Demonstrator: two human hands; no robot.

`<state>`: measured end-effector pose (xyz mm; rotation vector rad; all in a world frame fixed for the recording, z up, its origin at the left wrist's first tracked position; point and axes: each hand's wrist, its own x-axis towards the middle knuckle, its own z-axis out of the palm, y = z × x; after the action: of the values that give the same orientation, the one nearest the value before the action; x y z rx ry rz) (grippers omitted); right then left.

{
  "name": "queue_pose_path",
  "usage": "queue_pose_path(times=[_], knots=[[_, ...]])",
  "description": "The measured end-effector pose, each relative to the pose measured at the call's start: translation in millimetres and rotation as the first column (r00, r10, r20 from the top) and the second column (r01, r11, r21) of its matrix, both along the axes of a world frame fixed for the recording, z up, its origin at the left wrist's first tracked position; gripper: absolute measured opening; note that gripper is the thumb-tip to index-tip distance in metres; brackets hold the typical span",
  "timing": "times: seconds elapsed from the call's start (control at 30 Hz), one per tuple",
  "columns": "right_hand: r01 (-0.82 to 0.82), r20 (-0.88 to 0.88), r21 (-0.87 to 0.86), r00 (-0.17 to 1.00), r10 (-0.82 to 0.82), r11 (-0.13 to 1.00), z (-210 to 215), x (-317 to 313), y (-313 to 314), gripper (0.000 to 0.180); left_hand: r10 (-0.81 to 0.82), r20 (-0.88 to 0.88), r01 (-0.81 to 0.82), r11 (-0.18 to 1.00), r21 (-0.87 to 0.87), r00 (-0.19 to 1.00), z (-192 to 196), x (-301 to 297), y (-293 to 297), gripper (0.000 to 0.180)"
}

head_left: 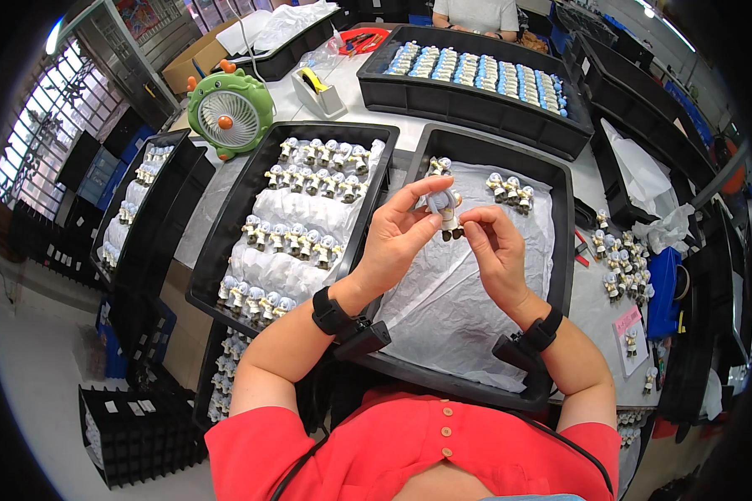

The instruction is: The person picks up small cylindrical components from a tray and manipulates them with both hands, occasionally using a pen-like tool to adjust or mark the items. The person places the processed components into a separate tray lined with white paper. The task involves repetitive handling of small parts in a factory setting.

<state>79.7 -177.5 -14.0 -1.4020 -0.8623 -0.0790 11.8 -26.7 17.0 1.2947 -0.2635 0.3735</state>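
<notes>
Fingers of both your hands meet on one small white-and-grey plastic figurine with brown feet (pixel 448 214), held up above the far half of the black plastic tray lined with white tissue paper (pixel 560 250). Your left hand (pixel 397 235) pinches it from the left, thumb and forefinger closed on its upper body; your right hand (pixel 495 246) closes its fingertips narrowly on the lower right side of the same figurine. Near that tray's far edge stand three matching figurines in a short row (pixel 510 189), with another (pixel 439 165) close to the far left corner. Just left, touching side by side, sits a second black tray (pixel 226 242) filled with rows of the same figurines on tissue. Beyond that tray's far left corner, a green round desk fan (pixel 229 103) stands on the desk.
</notes>
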Motion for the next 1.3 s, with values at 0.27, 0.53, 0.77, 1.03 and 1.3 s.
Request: queue_pose_path(times=[0.27, 0.53, 0.77, 1.03, 1.3], knots=[[0.120, 0.100, -0.093, 0.989, -0.111, 0.988, 8.1, 1.5, -0.7, 0.010, 0.004, -0.012, -0.004, 1.000, 0.008, 1.000, 1.5, -3.1, -1.0, 0.043], [0.142, 0.066, -0.084, 0.988, -0.137, 0.986, -2.5, 7.6, 2.1, 0.010, 0.001, -0.022, -0.001, 1.000, 0.029, 1.000, 0.2, -2.9, -2.1, 0.042], [0.275, 0.021, 0.074, 0.960, -0.277, 0.958, 23.7, 15.8, -13.1, 0.010, 0.040, 0.086, -0.053, 0.986, 0.158, 0.995, 5.3, -12.0, -12.8, 0.042], [0.498, -0.028, -0.125, 0.863, -0.505, 0.858, 34.0, 80.8, -160.8, 0.015, 0.002, 0.144, -0.027, 0.985, 0.169, 0.990, 9.4, -16.9, -21.6, 0.043], [0.619, 0.384, -0.670, 0.762, -0.521, 0.411, -73.0, 100.6, -213.3, 0.016, -0.032, 0.010, 0.031, 0.997, 0.064, 0.999, 10.3, -19.7, -23.4, 0.042]])
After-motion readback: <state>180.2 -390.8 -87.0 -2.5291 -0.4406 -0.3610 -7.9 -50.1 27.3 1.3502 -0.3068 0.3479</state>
